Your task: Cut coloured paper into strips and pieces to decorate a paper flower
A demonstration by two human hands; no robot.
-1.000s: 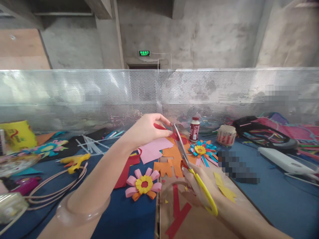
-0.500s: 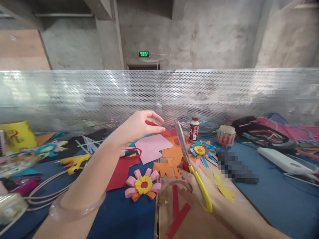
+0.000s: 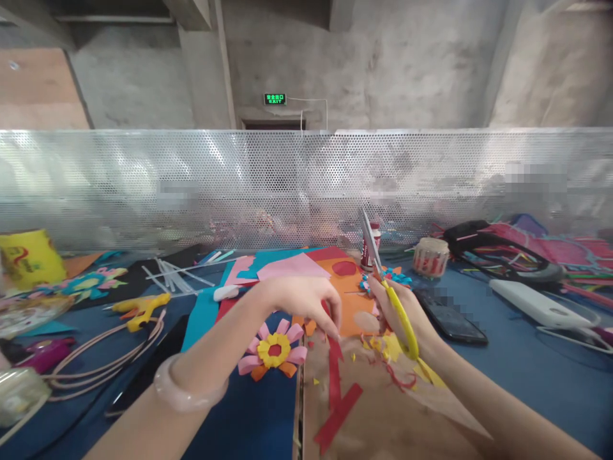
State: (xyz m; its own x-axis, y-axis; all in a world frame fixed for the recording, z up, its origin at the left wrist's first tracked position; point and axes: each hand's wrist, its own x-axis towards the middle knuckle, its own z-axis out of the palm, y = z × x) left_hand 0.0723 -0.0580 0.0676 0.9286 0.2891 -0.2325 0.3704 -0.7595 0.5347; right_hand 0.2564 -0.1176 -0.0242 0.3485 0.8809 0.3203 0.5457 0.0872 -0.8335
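My left hand [image 3: 306, 301] reaches down over the board, fingers curled and fingertips at the upper end of a red paper strip [image 3: 334, 377]. A second red strip [image 3: 339, 418] lies across its lower end. My right hand [image 3: 401, 313] is closed round scissors [image 3: 371, 243] with yellow and orange handles; their blades point up. Beside my left wrist lies a paper flower [image 3: 274, 351] with pink and orange loops and a yellow centre. A blue paper flower [image 3: 395, 276] is partly hidden behind my right hand. Orange paper [image 3: 330, 271] with a red round piece lies between the hands.
At left are a yellow glue gun [image 3: 143, 308], white glue sticks [image 3: 168, 275] and looped cable [image 3: 71, 377]. A bottle [image 3: 366, 255], a jar [image 3: 430, 258], a black phone [image 3: 453, 319] and a white device [image 3: 536, 310] stand or lie at right. A perforated metal screen [image 3: 143, 191] borders the back.
My left hand has come down and nearer, from above the pink paper to the red strip. The red piece it held up no longer shows there. My right hand with the scissors has risen slightly rightward.
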